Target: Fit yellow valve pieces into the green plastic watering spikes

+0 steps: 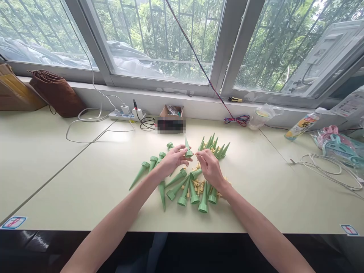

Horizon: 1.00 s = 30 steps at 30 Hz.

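Observation:
My left hand (pixel 173 160) is closed around a green plastic cone spike (pixel 187 149), held point up above the table. My right hand (pixel 209 167) pinches its fingertips together right beside the cone's wide end; what they hold is too small to name. Below both hands lies a loose heap of green cone spikes (pixel 186 191) mixed with small yellow pieces (pixel 198 185). A row of upright green cones (pixel 215 147) stands just behind my right hand. A few more cones (pixel 149 163) lie to the left of my left wrist.
A pale table (pixel 71 178) runs along a window sill. Power strip with cables (pixel 125 115), small cardboard box (pixel 171 112), brown pouch (pixel 55 92), red-blue wires (pixel 237 120), a bottle (pixel 303 125), white cable (pixel 327 170) and pink-teal plastic items (pixel 338 144) sit around.

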### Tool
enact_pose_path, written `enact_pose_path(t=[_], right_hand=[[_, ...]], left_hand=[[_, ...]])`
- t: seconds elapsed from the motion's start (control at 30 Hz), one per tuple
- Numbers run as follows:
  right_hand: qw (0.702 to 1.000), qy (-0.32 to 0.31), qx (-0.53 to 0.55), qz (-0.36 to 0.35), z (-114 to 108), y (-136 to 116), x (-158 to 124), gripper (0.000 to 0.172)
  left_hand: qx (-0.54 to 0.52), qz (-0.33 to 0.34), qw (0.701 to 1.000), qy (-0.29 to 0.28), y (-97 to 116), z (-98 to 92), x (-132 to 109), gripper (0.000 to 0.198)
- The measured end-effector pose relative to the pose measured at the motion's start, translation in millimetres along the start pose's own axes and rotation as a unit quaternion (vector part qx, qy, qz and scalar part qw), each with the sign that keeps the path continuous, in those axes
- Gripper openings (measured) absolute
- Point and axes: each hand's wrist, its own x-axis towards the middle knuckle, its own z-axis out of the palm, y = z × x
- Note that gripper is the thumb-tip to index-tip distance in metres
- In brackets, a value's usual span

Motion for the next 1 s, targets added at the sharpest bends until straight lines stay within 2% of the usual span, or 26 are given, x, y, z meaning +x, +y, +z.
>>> enact_pose_path(t=[0.3,0.47,0.57,0.7,1.0], right_hand=[[0.995,0.057,0.076,0.039,0.2,1.4,-2.2,0.015],[0.995,0.074,0.067,0.031,-1.4,0.4,-2.8,0.013],[0.995,0.077,0.059,0.009,-2.9,-1.1,-2.1,0.018],[0.995,0.088,0.043,-0.016,-4.9,-3.5,-1.0,0.019],[0.996,0.082,0.04,0.018,-5.0,-7.5,-1.0,0.017]], left_hand=[[0.003,0.024,0.998,-0.05,-1.3,3.0,-2.8,0.032],[0.009,0.029,0.996,-0.079,-2.4,2.3,-3.6,0.032],[0.009,0.03,0.997,-0.076,-5.3,0.1,-2.2,0.032],[-0.005,0.02,0.999,-0.041,-8.9,-1.4,-0.2,0.033],[0.004,0.016,0.999,-0.046,-6.9,4.0,-1.3,0.024]])
